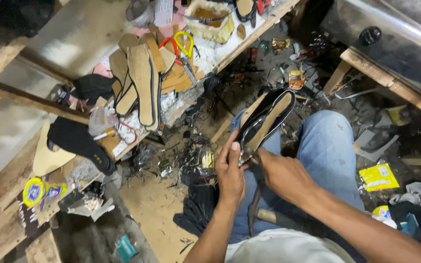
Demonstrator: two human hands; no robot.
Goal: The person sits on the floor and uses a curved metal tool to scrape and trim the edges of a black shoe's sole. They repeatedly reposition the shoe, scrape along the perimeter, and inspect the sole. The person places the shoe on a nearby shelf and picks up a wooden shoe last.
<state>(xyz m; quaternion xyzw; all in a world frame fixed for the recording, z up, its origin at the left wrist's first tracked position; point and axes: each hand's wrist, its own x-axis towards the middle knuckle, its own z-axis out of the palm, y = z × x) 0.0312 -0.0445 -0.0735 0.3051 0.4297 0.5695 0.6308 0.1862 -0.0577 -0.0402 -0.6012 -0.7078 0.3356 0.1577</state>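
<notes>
shoe heel: hidden by hands | right forearm: cut off at edge

Stacked tan insoles, red-and-yellow scissors, wooden bench, yellow packet, littered floor

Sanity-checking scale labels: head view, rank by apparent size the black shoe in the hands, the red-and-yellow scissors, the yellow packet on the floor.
1. Black shoe with tan insole.
2. Red-and-yellow-handled scissors.
3. Yellow packet, close to the scissors, so unsure.
</notes>
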